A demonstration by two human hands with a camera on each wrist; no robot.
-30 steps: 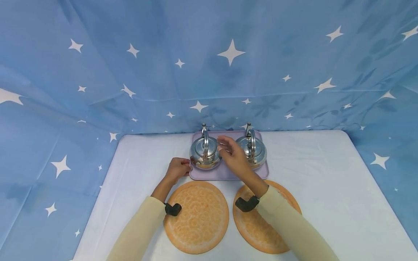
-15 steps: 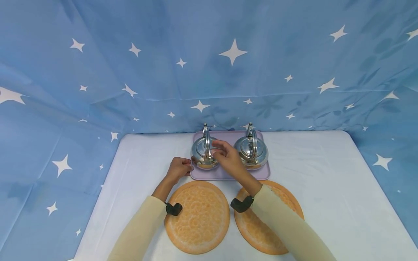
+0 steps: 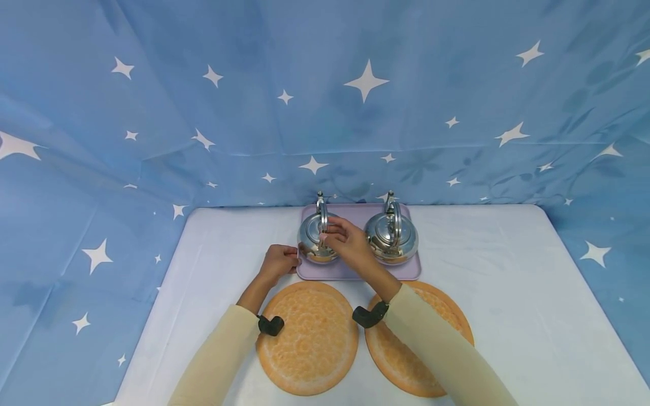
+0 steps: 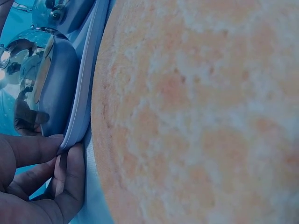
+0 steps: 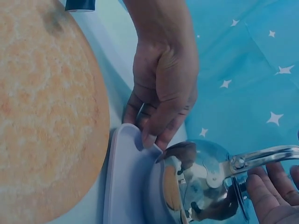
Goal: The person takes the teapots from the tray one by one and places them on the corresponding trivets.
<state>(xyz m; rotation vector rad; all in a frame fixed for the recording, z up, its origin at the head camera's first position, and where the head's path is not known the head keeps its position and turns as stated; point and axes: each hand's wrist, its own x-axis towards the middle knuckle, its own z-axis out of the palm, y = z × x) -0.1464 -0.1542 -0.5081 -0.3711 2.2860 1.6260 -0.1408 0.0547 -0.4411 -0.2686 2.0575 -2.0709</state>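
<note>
Two shiny metal kettles with raised loop handles stand side by side on a pale purple tray (image 3: 335, 274): a left kettle (image 3: 308, 235) and a right kettle (image 3: 401, 239). My left hand (image 3: 278, 263) pinches the tray's left edge; the left wrist view shows thumb above and fingers below the tray rim (image 4: 82, 105). My right hand (image 3: 351, 246) is at the left kettle, fingertips right at its handle (image 5: 271, 155). In the right wrist view those fingers (image 5: 266, 198) are loosely bent beside the handle, not wrapped round it; the thumb is hidden there.
Two round orange mats lie in front of the tray on the white table (image 3: 508, 293): a left mat (image 3: 307, 338) and a right mat (image 3: 406, 361), partly under the right forearm. A blue curtain (image 3: 244, 124) with white stars rises behind the table.
My right hand has moved left from between the two kettles to the left kettle's handle. My left hand has kept its pinch on the tray edge. The kettles and tray have stayed in place.
</note>
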